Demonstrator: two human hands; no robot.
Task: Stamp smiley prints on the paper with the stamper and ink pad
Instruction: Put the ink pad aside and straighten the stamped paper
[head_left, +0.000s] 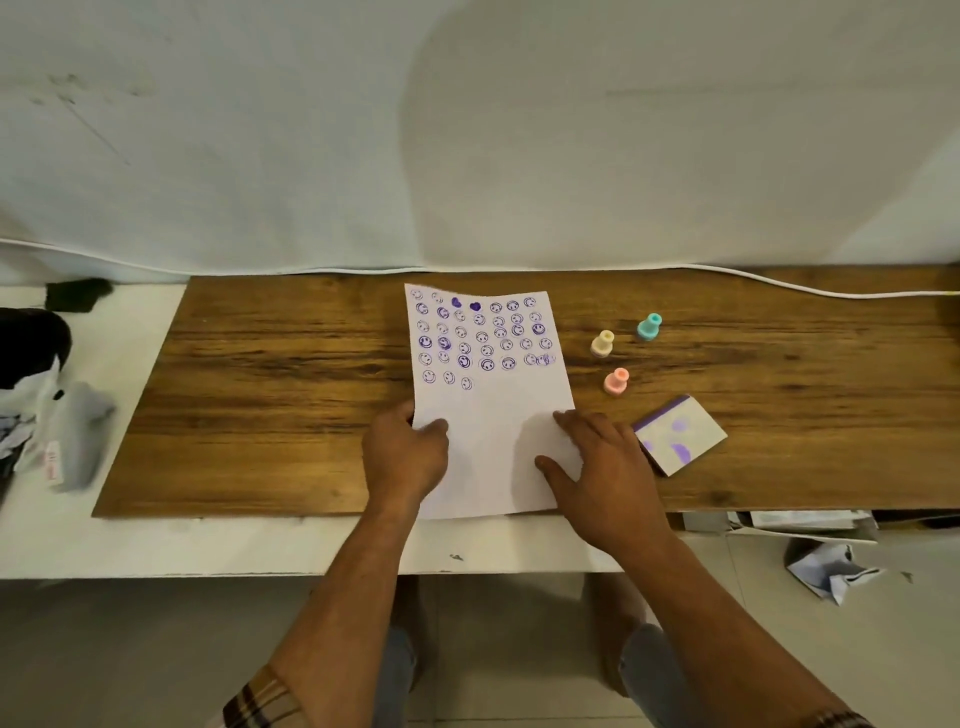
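A white paper (493, 415) lies on the wooden board (270, 374), its upper half covered with several rows of purple smiley prints and two heart prints. My left hand (405, 452) pinches the paper's left edge, thumb on top. My right hand (602, 462) rests flat on the paper's lower right part, fingers spread. Right of the paper stand three small stampers: a yellow one (602, 344), a teal one (649, 326) and a pink one (616, 381). The ink pad (680, 434), closed, white with purple smudges, lies just right of my right hand. Neither hand holds a stamper.
The board sits on a white table (156, 540) against a pale wall. A white cable (779, 283) runs along the back edge. Dark and grey items with bags (57, 415) lie at the far left. Crumpled paper (831, 566) and boxes are on the floor at right.
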